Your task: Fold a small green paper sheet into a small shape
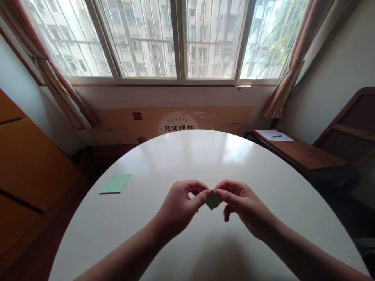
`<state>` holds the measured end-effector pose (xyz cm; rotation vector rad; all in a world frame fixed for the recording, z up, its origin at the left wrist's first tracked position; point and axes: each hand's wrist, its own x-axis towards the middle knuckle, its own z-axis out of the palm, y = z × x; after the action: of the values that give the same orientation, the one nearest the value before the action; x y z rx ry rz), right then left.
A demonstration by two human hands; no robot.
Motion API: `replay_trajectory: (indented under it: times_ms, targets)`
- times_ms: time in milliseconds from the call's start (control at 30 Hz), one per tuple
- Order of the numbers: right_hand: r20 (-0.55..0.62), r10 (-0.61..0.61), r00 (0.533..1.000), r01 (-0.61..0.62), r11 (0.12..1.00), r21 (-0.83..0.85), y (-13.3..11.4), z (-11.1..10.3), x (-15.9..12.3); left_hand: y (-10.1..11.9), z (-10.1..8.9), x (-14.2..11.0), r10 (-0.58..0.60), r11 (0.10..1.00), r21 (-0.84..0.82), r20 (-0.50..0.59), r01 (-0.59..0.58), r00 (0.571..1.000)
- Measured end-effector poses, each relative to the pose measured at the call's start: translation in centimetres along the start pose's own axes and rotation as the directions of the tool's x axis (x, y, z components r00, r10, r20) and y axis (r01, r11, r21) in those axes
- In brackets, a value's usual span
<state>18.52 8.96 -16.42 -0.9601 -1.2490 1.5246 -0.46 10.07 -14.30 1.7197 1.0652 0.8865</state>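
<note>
Between my two hands is a small folded piece of green paper [213, 200], held up above the white round table [164, 164]. My left hand [184, 199] pinches its left side between thumb and fingers. On the other side, my right hand [238, 199] pinches the paper's upper right edge, its lower fingers curled below. The fingertips hide part of the paper, so its full folded shape cannot be made out. A stack of light green square paper [115, 184] lies flat at the table's left, apart from both hands.
Behind the table, a printed cardboard panel [146, 117] leans below the barred window [146, 39]. To the right is a wooden bench [310, 152] with white paper [266, 135] and a pen [277, 136] on it. An orange-brown cabinet [32, 164] stands at the left.
</note>
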Motion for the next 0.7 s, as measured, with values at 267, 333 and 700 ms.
replay_trajectory:
  times_ms: [267,333,700]
  targets:
    - [0.015,-0.013,1.0,0.014,1.0,-0.021,0.07,-0.23,-0.06,0.23,0.0,-0.06,0.01,0.998,0.055,0.001,-0.01,1.0]
    - [0.01,-0.041,0.999,0.042,0.997,-0.06,0.08,-0.28,-0.08,0.28,0.07,-0.12,0.019,0.998,0.064,0.0,-0.019,1.0]
    - [-0.017,-0.103,0.995,0.099,0.982,-0.159,0.54,-0.07,-0.02,0.44,0.29,-0.22,0.039,0.993,0.115,-0.01,-0.037,0.999]
